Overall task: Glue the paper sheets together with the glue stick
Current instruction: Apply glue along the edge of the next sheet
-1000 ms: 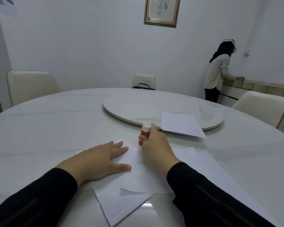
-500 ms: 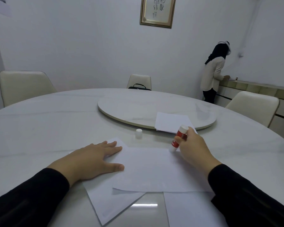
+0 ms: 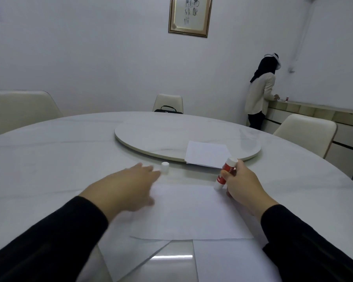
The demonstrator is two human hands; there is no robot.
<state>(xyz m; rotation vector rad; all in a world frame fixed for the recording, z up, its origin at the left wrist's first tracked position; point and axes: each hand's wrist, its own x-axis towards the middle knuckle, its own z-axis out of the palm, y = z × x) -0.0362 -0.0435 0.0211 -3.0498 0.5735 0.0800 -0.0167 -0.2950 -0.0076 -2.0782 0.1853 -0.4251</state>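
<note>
Right hand (image 3: 239, 187) curled around red-and-white glue stick (image 3: 225, 174), thumb and fingers wrapped about the red barrel. Stick tilted, white lower end down on the far right corner of the top paper sheet (image 3: 192, 212), white upper end leaning away toward the lazy Susan (image 3: 151, 137).

Left hand (image 3: 128, 188) blurred, stretched forward over the marble table (image 3: 49, 159), fingers extended toward the small white cap (image 3: 165, 167). Fingertips right at the cap; contact or grip impossible to tell through the blur. Nothing seen held in that hand. Cap upright on the table, just in front of the lazy Susan's near edge, well left of the glue stick.

Top paper sheet flat, lying across two more sheets: one angled sheet (image 3: 128, 259) poking out toward the near left, another sheet (image 3: 228, 263) extending toward the near right. A separate stack of white paper (image 3: 207, 153) on the near right part of the lazy Susan, its near corner overhanging the rim, just behind the glue stick.

Black sleeves on both forearms. Cream chairs (image 3: 20, 110) around the table, a black bag (image 3: 168, 109) on the far chair. Framed calligraphy (image 3: 190, 15) on the wall. A person (image 3: 261, 92) in a cream top standing at a counter (image 3: 314, 109) at the far right, back turned.
</note>
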